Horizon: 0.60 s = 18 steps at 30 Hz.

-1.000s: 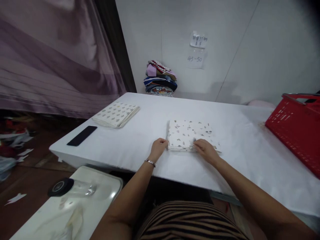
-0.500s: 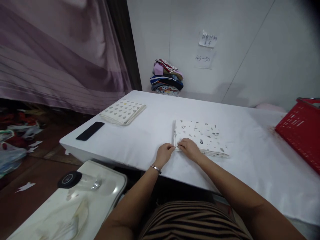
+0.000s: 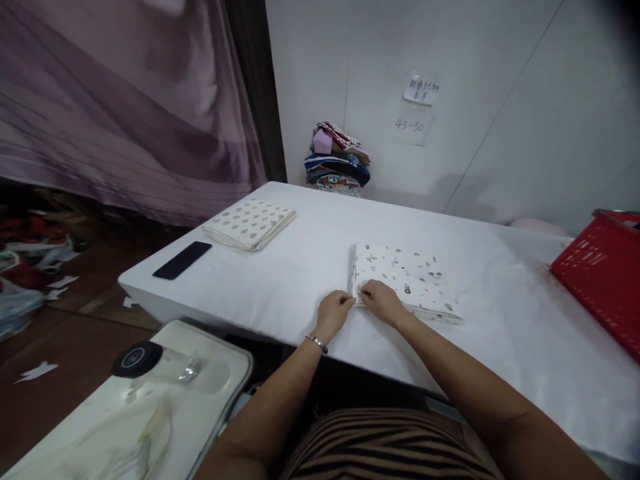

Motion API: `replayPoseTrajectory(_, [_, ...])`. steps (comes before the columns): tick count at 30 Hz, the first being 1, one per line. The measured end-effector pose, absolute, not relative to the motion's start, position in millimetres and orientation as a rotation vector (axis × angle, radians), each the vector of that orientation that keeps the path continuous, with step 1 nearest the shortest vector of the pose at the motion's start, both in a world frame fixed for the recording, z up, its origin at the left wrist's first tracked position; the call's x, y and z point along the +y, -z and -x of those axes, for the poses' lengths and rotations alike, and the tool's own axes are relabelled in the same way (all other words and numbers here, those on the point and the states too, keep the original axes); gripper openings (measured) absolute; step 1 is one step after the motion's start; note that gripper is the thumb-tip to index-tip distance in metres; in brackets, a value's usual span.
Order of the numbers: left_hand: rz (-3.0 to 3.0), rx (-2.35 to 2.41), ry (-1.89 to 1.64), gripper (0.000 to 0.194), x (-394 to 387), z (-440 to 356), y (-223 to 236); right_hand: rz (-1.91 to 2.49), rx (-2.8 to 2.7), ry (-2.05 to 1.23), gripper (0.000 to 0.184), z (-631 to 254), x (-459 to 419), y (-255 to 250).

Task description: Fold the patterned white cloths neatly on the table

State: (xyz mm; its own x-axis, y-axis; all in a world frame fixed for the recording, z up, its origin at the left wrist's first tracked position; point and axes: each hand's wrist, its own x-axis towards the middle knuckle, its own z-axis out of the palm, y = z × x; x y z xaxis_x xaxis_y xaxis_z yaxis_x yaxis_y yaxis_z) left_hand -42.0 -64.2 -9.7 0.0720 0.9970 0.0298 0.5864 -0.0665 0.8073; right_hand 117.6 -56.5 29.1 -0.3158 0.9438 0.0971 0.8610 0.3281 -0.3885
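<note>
A folded white cloth [image 3: 400, 270] with small grey and dark prints lies on the white-covered table [image 3: 280, 287] before me. My left hand [image 3: 335, 312], with a bracelet on the wrist, pinches the cloth's near left corner between thumb and fingers. Just right of it, my right hand [image 3: 381, 300] is closed on the same corner, its fingertips on the left edge. Layers of the fold show along the near side. Farther left lies a second folded cloth [image 3: 250, 224], cream with grey motifs, touched by neither hand.
A black phone-like slab [image 3: 183, 260] lies near the table's left edge. A red basket [image 3: 603, 273] stands at the right. Stacked folded fabrics [image 3: 337, 160] sit by the wall. At lower left, a clear bottle with a black lid [image 3: 137, 359] lies on a white surface [image 3: 200, 407].
My view has shifted slightly. Both hands stay at the cloth's near left corner, with only small finger movements. The cloth remains folded in the same place.
</note>
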Motion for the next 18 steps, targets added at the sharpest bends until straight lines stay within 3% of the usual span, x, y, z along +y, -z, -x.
replayPoseTrajectory(18, [-1.810, 1.508, -0.987, 0.015, -57, 35, 0, 1.314, -2.423, -0.087, 0.021, -115, -74, -7])
